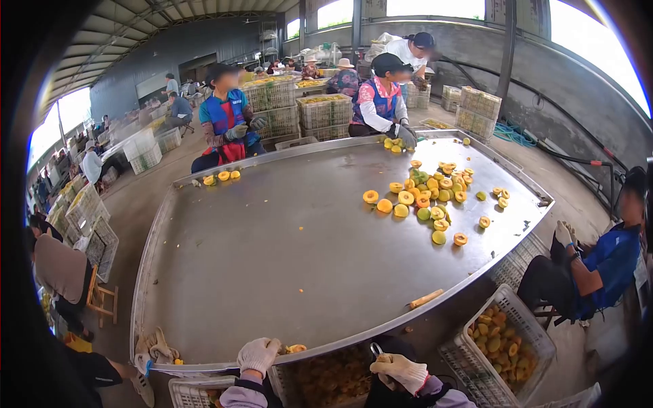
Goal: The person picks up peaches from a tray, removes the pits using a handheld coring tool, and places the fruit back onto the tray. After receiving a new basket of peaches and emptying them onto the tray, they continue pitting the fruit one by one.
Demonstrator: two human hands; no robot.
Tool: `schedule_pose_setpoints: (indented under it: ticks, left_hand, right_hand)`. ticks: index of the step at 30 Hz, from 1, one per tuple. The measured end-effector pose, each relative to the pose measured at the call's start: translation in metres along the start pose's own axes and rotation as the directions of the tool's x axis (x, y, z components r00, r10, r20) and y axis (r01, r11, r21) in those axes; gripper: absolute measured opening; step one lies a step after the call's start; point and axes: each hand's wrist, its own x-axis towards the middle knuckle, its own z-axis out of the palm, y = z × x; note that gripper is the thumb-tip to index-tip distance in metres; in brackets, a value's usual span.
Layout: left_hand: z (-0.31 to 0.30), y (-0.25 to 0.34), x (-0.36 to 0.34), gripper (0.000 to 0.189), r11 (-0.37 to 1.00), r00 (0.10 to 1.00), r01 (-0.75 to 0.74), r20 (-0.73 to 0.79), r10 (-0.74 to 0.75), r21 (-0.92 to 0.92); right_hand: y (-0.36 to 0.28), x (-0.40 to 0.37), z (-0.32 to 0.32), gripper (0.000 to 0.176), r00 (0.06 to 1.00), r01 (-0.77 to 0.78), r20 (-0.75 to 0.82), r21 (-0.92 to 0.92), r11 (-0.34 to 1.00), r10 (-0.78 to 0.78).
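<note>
My left hand (259, 355), in a pale knit glove, is at the table's near rim with its fingers drawn together. What they hold, if anything, is hidden. Just right of those fingers lies a yellow peach piece (296, 348). My right hand (401, 374), also gloved, is closed around a small tool with a metal loop (375, 349), over the near side of the table. Below and between my hands is a crate of peach pieces (330, 381), in shadow. The large metal table (238, 265) spreads out in front of me.
Halved peaches (406, 198) are heaped at the table's right. A wooden-handled tool (426, 298) and crumpled gloves (158, 347) lie near its front edge. A full crate (469, 333) stands at right. Gloved co-workers sit across (228, 119), (384, 102) and at right (602, 265).
</note>
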Motion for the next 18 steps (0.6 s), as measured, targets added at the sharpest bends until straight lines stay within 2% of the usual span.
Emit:
schedule_pose_setpoints:
  ticks: [12,18]
  left_hand:
    - [0.010,-0.003,-0.001,0.047,1.000,0.996,-0.009,-0.086,0.011,0.021]
    - [0.004,0.003,-0.007,0.047,1.000,0.997,0.013,-0.072,-0.012,0.010]
  right_hand:
    - [-0.012,-0.016,0.005,0.027,1.000,0.007,-0.022,-0.180,0.984,-0.011]
    - [-0.001,-0.009,0.000,0.028,0.999,0.036,-0.011,-0.192,0.981,-0.039]
